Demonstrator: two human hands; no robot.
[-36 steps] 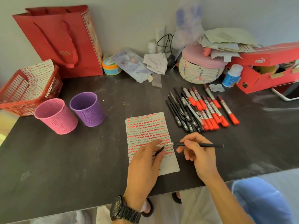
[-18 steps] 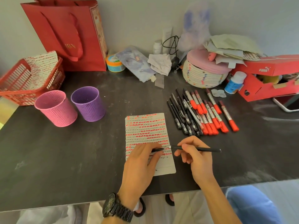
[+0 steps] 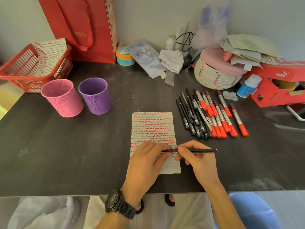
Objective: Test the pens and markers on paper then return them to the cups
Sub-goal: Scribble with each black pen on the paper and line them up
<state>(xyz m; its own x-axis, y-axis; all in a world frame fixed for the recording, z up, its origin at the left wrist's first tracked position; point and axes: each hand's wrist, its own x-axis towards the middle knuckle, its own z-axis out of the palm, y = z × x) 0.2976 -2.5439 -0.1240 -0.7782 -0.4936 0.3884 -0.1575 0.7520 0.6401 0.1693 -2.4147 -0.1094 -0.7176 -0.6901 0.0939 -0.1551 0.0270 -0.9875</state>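
A sheet of paper [image 3: 152, 128] covered in red and black test marks lies on the dark table [image 3: 57, 146]. My right hand [image 3: 198, 161] grips a thin black pen [image 3: 199, 150] lying level over the paper's lower part. My left hand [image 3: 145, 164] pinches the pen's cap [image 3: 166, 151], which meets the pen's tip end. A row of black pens [image 3: 189, 116] and red-capped markers [image 3: 222, 116] lies to the right of the paper. A pink cup [image 3: 61, 96] and a purple cup [image 3: 94, 95] stand empty at the left.
A red basket [image 3: 31, 68] with a marked sheet sits at the far left, a red gift bag [image 3: 82, 28] behind the cups. A woven basket [image 3: 216, 76], a red shoebox [image 3: 277, 83], a small bottle [image 3: 249, 85] and loose clutter line the back right.
My hands have come together: the cap in my left hand now meets the pen's tip, where a gap showed before. The camera has tilted down a little.
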